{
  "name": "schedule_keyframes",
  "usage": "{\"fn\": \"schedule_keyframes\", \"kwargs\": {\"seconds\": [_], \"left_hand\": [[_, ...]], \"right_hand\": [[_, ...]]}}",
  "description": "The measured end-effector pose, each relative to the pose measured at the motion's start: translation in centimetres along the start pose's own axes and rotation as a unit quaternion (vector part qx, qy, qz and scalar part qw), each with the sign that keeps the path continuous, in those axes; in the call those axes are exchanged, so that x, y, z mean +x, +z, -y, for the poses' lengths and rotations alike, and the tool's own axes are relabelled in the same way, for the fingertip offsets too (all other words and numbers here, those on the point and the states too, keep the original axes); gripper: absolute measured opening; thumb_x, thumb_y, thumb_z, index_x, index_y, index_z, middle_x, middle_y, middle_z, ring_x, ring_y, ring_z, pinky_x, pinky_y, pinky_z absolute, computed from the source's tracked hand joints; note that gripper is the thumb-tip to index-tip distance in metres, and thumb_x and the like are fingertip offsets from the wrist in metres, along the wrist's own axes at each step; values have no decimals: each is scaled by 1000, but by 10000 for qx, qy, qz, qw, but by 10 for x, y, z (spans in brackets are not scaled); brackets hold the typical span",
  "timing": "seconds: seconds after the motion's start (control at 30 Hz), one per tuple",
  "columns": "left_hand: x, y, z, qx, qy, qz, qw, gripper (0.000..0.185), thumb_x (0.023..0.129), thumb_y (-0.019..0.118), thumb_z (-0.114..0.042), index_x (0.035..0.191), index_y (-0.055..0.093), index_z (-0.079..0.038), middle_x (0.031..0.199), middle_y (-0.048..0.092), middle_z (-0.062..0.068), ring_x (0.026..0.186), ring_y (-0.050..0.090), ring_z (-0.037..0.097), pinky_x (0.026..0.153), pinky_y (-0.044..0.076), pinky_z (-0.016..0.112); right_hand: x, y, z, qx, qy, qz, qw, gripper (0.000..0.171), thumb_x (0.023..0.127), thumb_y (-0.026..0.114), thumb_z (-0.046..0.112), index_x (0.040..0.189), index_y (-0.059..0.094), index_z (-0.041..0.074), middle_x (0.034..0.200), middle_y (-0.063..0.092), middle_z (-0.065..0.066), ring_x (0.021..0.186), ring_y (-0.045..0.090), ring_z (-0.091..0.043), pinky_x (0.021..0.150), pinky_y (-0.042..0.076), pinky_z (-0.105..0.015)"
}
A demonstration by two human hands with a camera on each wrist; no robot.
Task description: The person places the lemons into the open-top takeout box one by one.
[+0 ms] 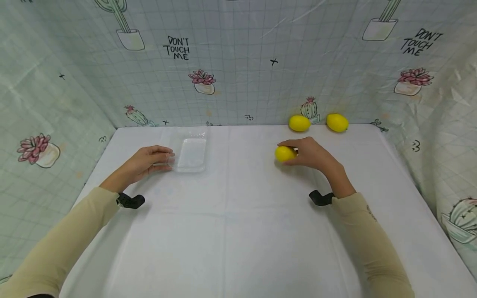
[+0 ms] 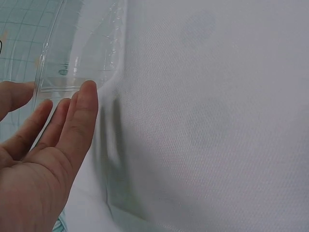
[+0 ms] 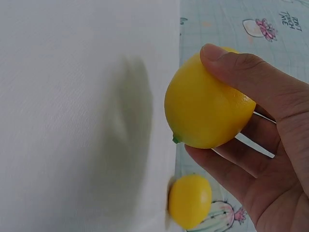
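A clear plastic container [image 1: 192,154] sits on the white table at the left. My left hand [image 1: 152,160] holds its near-left edge, with the thumb on one side of the rim and the fingers [image 2: 79,118] on the other. A yellow lemon [image 3: 207,104] with a small green tip is in my right hand [image 1: 309,154], gripped between thumb and fingers. It hangs above the table, its shadow falling on the cloth. Behind that hand, two more lemons rest along the back edge, a left one [image 1: 299,123] and a right one [image 1: 337,123].
White cloth covers the table [image 1: 227,231]. Behind it rises a backdrop [image 1: 238,74] printed with cacti and potted succulents, which also hangs along both sides. A black wrist camera sits on each wrist, the left one [image 1: 131,200] and the right one [image 1: 321,198].
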State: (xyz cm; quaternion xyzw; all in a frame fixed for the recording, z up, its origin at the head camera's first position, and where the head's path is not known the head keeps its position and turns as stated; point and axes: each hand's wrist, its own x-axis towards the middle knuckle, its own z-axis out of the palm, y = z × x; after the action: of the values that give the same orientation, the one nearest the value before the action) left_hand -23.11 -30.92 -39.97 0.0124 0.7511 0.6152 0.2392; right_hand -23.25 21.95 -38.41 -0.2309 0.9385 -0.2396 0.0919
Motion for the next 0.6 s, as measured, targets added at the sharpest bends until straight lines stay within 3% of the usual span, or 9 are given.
{"fn": "schedule_keyframes", "kwargs": {"seconds": [0.4,0.6], "left_hand": [[1,1,6,-128,53,-45,9999,53,106,58,-17,147,37,9,149,43,23,124,59,15,104,54,38],[2,3,5,-176,129,-29,9998,52,105,59,-15,145,38,10,144,47,20,124,59,16,103,54,38]], "right_hand": [[17,8,17,223,-231,-135,9994,59,86,84,27,139,62,13,134,66,-11,104,57,-26,98,52,-44],[19,9,21,232,-338,-289,9987,62,85,85,29,140,62,11,131,68,-11,97,56,-24,90,53,-40]]}}
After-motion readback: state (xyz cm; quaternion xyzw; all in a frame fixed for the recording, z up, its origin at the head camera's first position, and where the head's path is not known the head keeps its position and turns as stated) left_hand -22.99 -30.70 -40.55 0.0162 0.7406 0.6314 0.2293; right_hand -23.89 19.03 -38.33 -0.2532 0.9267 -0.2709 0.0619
